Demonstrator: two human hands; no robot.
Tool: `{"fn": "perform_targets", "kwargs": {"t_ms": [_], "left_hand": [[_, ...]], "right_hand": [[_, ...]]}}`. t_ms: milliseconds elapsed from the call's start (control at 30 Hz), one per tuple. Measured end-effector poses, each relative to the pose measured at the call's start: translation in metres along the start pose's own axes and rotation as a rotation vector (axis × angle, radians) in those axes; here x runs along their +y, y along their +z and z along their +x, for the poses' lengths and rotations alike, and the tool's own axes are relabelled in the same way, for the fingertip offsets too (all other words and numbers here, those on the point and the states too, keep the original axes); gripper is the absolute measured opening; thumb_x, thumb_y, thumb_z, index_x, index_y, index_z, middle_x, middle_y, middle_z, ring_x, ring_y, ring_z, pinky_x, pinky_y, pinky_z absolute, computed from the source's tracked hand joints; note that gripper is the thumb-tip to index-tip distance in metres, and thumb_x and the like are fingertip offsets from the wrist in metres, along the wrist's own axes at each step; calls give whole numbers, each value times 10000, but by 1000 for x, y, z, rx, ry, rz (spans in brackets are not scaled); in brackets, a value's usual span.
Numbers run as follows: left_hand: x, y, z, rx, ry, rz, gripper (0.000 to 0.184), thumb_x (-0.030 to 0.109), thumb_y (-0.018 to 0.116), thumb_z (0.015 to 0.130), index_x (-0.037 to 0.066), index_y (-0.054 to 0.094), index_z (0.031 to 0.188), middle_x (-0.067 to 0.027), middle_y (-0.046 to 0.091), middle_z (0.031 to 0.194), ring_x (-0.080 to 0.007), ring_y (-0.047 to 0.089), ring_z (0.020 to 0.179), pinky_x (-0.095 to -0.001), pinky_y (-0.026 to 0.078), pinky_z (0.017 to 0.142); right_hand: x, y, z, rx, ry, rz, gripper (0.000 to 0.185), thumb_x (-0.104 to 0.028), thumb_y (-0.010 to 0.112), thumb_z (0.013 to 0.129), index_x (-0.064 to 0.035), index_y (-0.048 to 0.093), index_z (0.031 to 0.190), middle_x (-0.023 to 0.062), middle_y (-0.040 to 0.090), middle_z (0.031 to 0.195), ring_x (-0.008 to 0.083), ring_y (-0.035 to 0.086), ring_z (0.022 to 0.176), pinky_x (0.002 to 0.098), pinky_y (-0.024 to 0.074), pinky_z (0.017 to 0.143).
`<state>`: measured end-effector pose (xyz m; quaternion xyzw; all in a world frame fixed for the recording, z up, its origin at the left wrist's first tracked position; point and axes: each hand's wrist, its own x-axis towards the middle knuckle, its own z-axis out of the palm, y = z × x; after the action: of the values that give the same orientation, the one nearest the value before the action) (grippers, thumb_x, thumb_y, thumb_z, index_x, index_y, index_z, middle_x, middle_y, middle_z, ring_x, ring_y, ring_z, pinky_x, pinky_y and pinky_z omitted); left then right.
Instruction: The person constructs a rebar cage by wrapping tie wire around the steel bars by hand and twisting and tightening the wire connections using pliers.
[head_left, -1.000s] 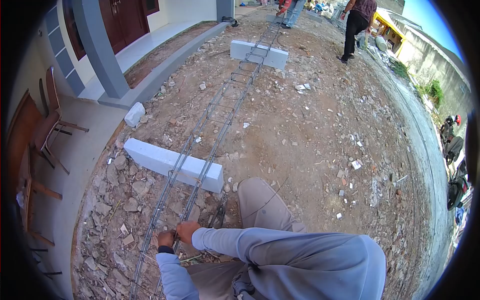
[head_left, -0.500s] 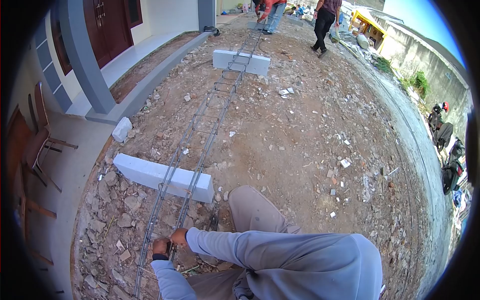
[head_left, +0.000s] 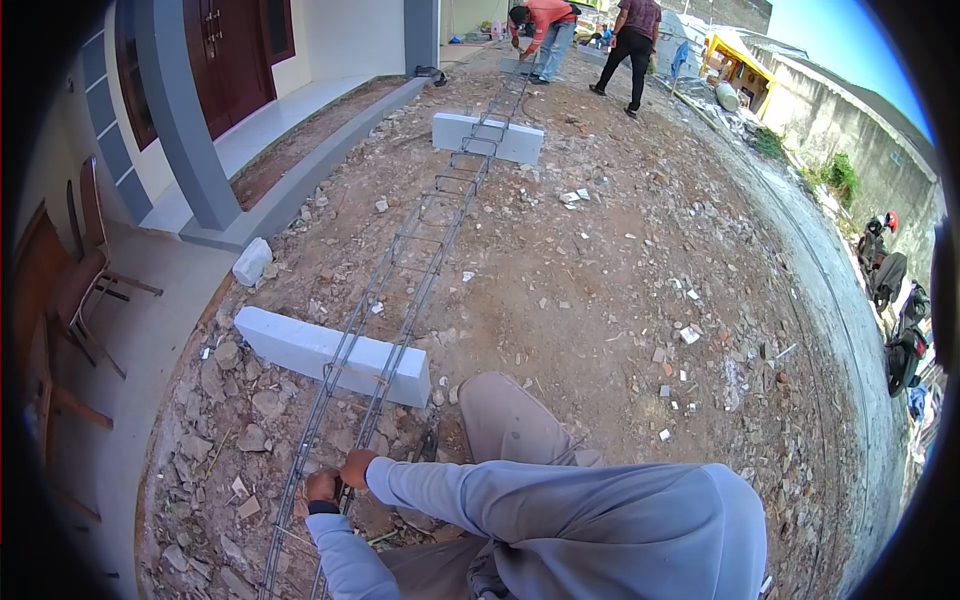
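A long rebar cage of steel bars and bent stirrups runs away from me, resting across white blocks. My left hand is closed at the cage's near end, its fingers around the right-hand bars. Right beside it, my right hand is also closed, close against the same bars. Whatever is pinched in the right fingers is too small and hidden to make out. The nearer white block lies under the cage just ahead of my hands, and a farther white block supports it beyond.
Rubble and broken tile cover the ground. At the far end of the cage a person in a red top bends over it. Another person in dark trousers walks nearby. Chairs stand on the porch at left; motorbikes are at right.
Both hands stay at the same bars, with only slight finger movement. The view has tilted up a little. The person in dark trousers has stepped left in the view.
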<state>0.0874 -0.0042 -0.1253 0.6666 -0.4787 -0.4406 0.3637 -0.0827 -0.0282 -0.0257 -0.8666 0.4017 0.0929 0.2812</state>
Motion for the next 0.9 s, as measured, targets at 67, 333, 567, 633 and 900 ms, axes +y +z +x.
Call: {"fn": "perform_targets", "kwargs": {"t_ms": [67, 333, 567, 633, 900], "left_hand": [[19, 5, -10, 112, -96, -102, 131, 11, 631, 683, -79, 672, 769, -157, 659, 743, -245, 643, 656, -360, 511, 594], [65, 7, -49, 234, -220, -514, 169, -42, 607, 693, -92, 656, 846, -127, 654, 748, -209, 639, 656, -292, 520, 621], [29, 4, -30, 98, -77, -102, 178, -12, 602, 695, -73, 651, 855, -121, 654, 770, -201, 626, 671, -292, 497, 606], [34, 4, -26, 51, -213, -203, 176, 0, 596, 691, -65, 653, 844, -119, 653, 773, -199, 617, 651, -290, 489, 598], [9, -10, -4, -107, -82, -109, 73, -8, 631, 662, -20, 643, 733, -112, 652, 753, -203, 624, 681, -329, 490, 582]], "right_hand": [[-5, -6, -7, 28, 133, 188, 267, -211, 538, 816, -26, 698, 925, 202, 650, 1016, 360, 634, 935, 412, 509, 811], [-5, -5, -9, 40, 194, 313, 334, -254, 506, 828, -15, 690, 970, 215, 625, 1075, 363, 616, 983, 415, 497, 840], [3, 10, 5, 55, 140, 294, 346, -273, 532, 822, 4, 686, 962, 223, 635, 1048, 355, 629, 957, 423, 504, 817], [-2, -3, -9, 54, 184, 330, 348, -278, 540, 818, 8, 686, 950, 221, 638, 1042, 357, 632, 948, 423, 506, 810], [-7, -1, -10, 100, 258, 452, 337, -251, 538, 807, 21, 678, 950, 230, 641, 1026, 359, 632, 952, 422, 507, 816]]}}
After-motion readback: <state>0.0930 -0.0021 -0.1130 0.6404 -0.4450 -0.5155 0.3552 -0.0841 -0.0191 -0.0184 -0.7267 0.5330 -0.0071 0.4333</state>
